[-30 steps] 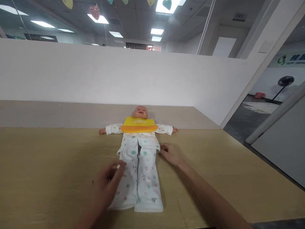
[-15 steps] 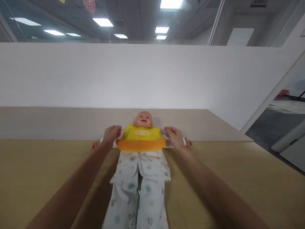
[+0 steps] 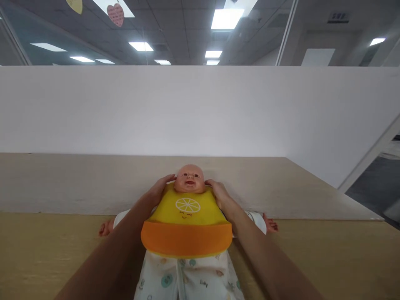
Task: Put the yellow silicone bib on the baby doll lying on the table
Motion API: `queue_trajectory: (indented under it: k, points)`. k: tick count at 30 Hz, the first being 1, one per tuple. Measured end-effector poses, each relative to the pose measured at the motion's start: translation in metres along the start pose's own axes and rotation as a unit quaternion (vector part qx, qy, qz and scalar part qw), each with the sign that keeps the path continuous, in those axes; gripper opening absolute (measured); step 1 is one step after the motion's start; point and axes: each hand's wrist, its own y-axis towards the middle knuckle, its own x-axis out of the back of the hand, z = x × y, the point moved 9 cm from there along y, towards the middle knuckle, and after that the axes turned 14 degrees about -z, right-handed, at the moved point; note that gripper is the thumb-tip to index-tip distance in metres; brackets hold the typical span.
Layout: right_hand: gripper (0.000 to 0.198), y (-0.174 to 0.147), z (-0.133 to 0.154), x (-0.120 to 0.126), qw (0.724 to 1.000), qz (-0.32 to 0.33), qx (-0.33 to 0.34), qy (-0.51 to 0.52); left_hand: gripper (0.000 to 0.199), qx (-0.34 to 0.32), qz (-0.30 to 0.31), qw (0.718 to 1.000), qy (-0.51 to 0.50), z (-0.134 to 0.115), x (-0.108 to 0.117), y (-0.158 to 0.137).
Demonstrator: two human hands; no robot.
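Left hand [image 3: 160, 191], right hand [image 3: 218, 192] — at doll's [image 3: 189, 179] neck, yellow bib [image 3: 186, 227]

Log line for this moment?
left hand: at bib neck | right hand: same | baby doll: supine on table

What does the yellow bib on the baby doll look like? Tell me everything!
The bib is bright yellow, with a white lemon-slice drawing and a tiny smiling face. Along its bottom runs a wide orange pocket that curls outward. It looks like smooth, bendy rubber. It lies on the chest of the doll, right under the chin. The left hand and right hand touch its top corners by the neck.
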Motion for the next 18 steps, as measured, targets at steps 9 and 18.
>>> queue_trajectory:
  k: [9, 18]
  points:
    - [0.058, -0.022, 0.011, 0.009, 0.995, -0.021, 0.082, 0.049, 0.045, 0.03, 0.075, 0.994, -0.068, 0.019, -0.003, -0.008]
    - [0.051, -0.082, 0.005, 0.035, 0.984, -0.025, 0.169, 0.045, 0.051, -0.07, 0.056, 0.985, -0.15, 0.032, 0.008, -0.061]
